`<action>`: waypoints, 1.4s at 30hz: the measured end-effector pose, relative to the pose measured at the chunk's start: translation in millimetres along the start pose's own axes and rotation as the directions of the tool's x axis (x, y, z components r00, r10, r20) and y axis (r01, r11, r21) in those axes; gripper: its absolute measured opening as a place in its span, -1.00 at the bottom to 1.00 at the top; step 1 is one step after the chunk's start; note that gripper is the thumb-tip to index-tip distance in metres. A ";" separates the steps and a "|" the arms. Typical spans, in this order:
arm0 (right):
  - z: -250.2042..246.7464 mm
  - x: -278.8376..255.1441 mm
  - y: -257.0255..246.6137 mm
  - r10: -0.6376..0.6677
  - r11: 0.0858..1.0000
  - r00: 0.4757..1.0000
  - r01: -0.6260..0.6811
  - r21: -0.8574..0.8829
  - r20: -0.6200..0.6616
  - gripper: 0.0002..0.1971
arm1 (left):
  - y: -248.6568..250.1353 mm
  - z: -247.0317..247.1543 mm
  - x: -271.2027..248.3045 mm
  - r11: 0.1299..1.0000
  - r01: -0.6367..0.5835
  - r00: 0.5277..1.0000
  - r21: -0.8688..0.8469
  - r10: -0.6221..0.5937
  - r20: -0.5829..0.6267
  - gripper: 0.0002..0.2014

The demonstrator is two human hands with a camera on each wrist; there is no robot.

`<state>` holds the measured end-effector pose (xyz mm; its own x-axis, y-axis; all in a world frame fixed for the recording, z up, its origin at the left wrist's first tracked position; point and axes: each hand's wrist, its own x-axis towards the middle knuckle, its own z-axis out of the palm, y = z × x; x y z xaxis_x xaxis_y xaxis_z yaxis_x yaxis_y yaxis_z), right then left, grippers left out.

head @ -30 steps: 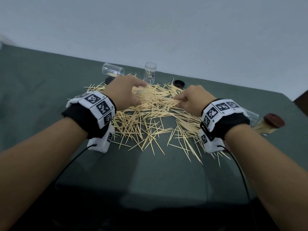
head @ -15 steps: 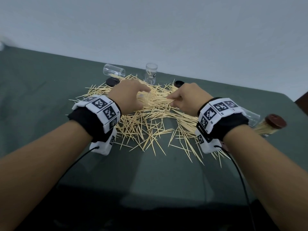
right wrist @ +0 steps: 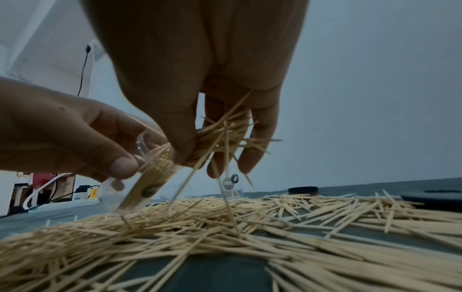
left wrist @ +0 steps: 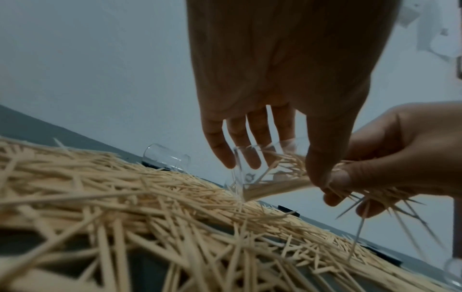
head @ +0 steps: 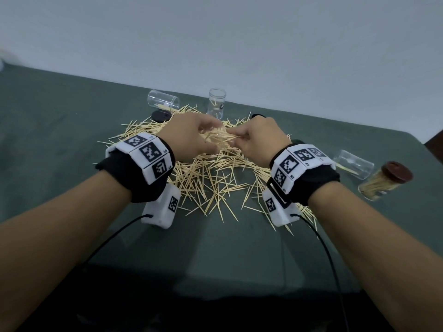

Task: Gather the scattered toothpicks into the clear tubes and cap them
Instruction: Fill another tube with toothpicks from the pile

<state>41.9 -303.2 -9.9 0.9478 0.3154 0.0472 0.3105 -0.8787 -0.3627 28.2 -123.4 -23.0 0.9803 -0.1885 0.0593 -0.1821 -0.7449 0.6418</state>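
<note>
item, far left: clear tube on its side (head: 163, 102), open, near the back of the green table (head: 48, 130), a few sticks inside; a black cap (head: 160, 115) just in front of it. item: left hand (head: 189, 137), raised above the heap, fingers and thumb curled round a held clear tube (left wrist: 252, 168) tilted with its mouth toward the right hand; this tube lies between the two hands, partly filled with sticks. item: upright clear tube (head: 216, 101) behind the hands, standing, open-topped, a label on its wall. item: scattered toothpicks (head: 211, 178), a loose heap on the table beneath and in front of both hands. item: right hand (head: 261, 140), touching the left, thumb and fingers pinching a bundle of toothpicks (right wrist: 220, 136) whose ends enter the held tube's mouth; several sticks splay out of the grip and hang down toward the heap. item: second black cap (right wrist: 303, 190) behind the right hand. item, far right: another clear tube lying flat (head: 354, 164), then a capped full tube (head: 383, 182) with a brown lid, on its side, well apart from the hands.
</note>
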 end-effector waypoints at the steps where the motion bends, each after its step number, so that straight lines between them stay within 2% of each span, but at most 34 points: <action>1: 0.6 -0.4 -0.4 -0.003 1.000 1.000 0.003 0.009 -0.009 -0.66 | -0.2 -0.9 0.1 1.000 0.005 1.000 -0.016 -0.005 0.002 -0.36; 7: 0.7 -1.4 -0.2 -0.017 1.000 1.000 0.017 0.000 -0.001 -0.64 | -0.7 -0.2 0.1 0.999 0.021 1.000 -0.043 -0.021 -0.001 -0.36; 14: 0.4 -1.3 -1.6 0.000 0.998 0.994 0.007 0.063 -0.114 -0.65 | 3.4 0.3 -1.5 0.998 0.010 1.000 -0.060 -0.010 -0.004 -0.37; 17: 1.1 -0.5 -0.8 0.013 0.995 0.989 0.001 0.096 -0.146 -0.74 | 5.2 -0.7 -2.3 0.998 0.015 1.000 -0.068 -0.016 -0.005 -0.39; 19: 2.4 -0.5 -0.8 0.002 0.995 0.989 0.012 0.096 -0.145 -0.79 | 5.0 -1.4 -2.2 0.997 0.016 1.000 -0.078 -0.017 -0.012 -0.41; 25: 5.0 0.7 1.8 -0.073 0.995 0.990 0.080 0.059 -0.122 -0.74 | 5.5 -2.4 -2.6 0.996 0.015 1.000 -0.086 -0.015 -0.006 -0.36; 32: 3.9 3.2 3.0 -0.028 0.990 0.989 0.047 0.129 -0.148 -0.71 | 4.7 -2.4 -1.7 0.996 0.029 0.999 -0.082 -0.030 -0.016 -0.37; 35: 1.7 2.6 1.5 -0.028 0.989 0.988 0.050 0.138 -0.155 -0.76 | 4.7 -3.3 -2.3 0.997 0.029 0.999 -0.069 -0.030 -0.019 -0.37; 37: 1.9 2.0 1.2 -0.036 0.990 0.988 0.055 0.128 -0.149 -0.80 | 5.0 -2.4 -2.6 0.997 0.026 1.000 -0.075 -0.027 -0.011 -0.36; 42: -0.2 1.7 1.2 -0.075 0.997 0.988 0.078 0.023 -0.134 -0.75 | 5.1 -1.6 -2.1 0.997 0.019 1.000 -0.081 -0.019 0.000 -0.35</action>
<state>43.8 -303.8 -10.0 0.9231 0.3293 0.1986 0.3822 -0.8428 -0.3791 25.3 -125.8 -18.6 0.9836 -0.1744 0.0469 -0.1566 -0.6942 0.7025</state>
